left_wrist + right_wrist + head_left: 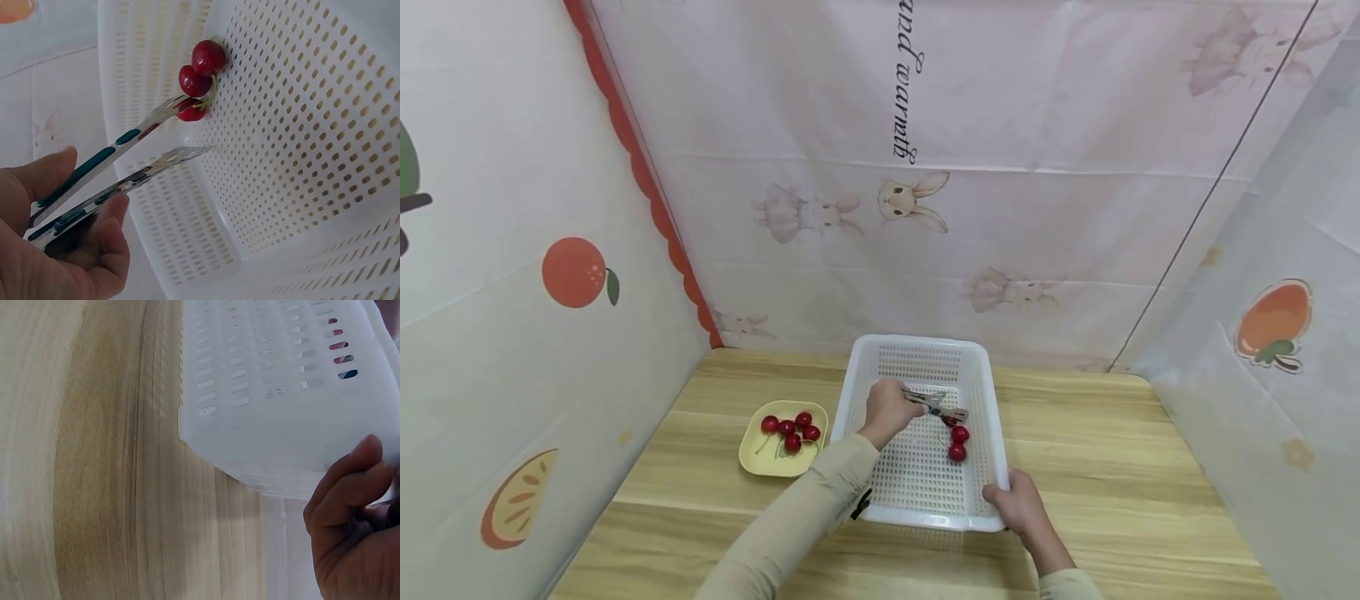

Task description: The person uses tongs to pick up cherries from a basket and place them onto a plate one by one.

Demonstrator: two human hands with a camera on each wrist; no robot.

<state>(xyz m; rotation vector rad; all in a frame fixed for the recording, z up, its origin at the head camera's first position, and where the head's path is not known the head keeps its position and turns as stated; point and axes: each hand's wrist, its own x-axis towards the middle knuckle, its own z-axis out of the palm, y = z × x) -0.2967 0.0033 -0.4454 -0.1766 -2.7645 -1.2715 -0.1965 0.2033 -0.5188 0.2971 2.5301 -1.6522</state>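
Tongs (128, 135), basket (917, 487), cherries (957, 452).
Your left hand (887, 408) pinches tongs; your right hand (1018, 503) grips basket at five o'clock.

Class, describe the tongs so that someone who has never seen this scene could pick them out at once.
On the wooden table sits a white perforated basket. Over its inside, the person's left hand holds the tongs. Unlike the round red cherries near their tips, they are long, two-armed and silvery, with teal patches.
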